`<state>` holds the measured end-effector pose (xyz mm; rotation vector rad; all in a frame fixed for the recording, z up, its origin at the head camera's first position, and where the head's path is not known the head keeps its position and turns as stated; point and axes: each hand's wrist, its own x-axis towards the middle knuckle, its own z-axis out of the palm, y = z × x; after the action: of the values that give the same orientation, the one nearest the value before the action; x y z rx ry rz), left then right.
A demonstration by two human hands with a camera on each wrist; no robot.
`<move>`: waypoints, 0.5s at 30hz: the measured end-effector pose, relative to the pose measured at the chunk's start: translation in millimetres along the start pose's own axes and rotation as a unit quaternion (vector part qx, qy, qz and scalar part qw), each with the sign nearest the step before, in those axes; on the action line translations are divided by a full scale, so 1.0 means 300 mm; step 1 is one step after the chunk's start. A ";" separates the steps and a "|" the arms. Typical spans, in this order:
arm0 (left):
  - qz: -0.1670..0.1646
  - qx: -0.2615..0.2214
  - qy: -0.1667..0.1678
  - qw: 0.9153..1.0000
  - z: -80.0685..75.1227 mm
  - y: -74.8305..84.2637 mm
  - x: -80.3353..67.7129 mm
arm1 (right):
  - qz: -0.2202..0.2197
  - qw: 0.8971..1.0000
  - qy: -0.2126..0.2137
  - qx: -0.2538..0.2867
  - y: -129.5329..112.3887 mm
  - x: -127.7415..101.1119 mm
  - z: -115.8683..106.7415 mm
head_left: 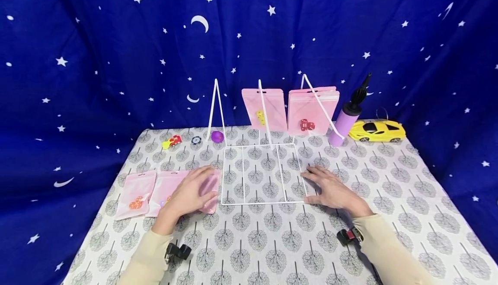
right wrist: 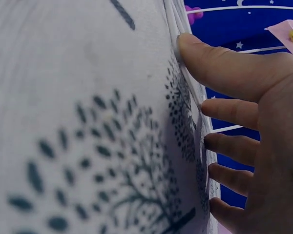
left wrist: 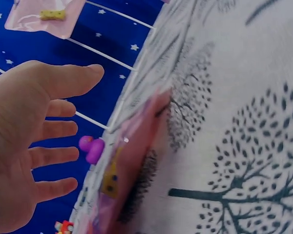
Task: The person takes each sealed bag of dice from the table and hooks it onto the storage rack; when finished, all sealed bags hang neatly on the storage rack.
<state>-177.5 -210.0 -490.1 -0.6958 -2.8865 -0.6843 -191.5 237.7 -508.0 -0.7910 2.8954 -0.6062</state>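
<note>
- The left hand [head_left: 186,193] is poised above the lying pink bags, its forearm slanting up from the lower left; the palm faces inward, the thumb stands well off from the fingers, and the left wrist view shows those four fingers slightly apart, with nothing between them and the thumb; its grip is spread and holds nothing.
- The right hand [head_left: 330,190] mirrors it at the right side of the white wire rack [head_left: 244,177], its forearm slanting up from the lower right; thumb and fingers are parted and point toward the rack, the grip loose and bare; whether the fingertips touch the wire, I cannot tell.
- The rack stands between the two hands, its ladder-like base on the patterned cloth [head_left: 272,241], its prongs rising at the back; a pink bag with yellow pieces [head_left: 272,112] hangs on the middle prong, and pink bags with red dice [head_left: 295,114] hang on the right one.
- Left of the rack lie a bag with orange dice [head_left: 136,192], a middle bag [head_left: 160,190] partly behind the left hand, and a third bag [head_left: 214,183], seen between thumb and fingers.
- Behind the rack's right side stands a purple pump [head_left: 344,125]; a yellow car [head_left: 377,131] is just beside it.
</note>
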 end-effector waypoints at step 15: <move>-0.113 -0.116 0.075 0.984 -0.053 0.037 -0.078 | -0.007 1.000 0.005 0.008 0.002 0.001 -0.004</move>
<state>-151.8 -217.8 -475.8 -0.3190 -2.7972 -1.0635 -192.3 238.6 -507.1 -0.8078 2.8936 -0.6344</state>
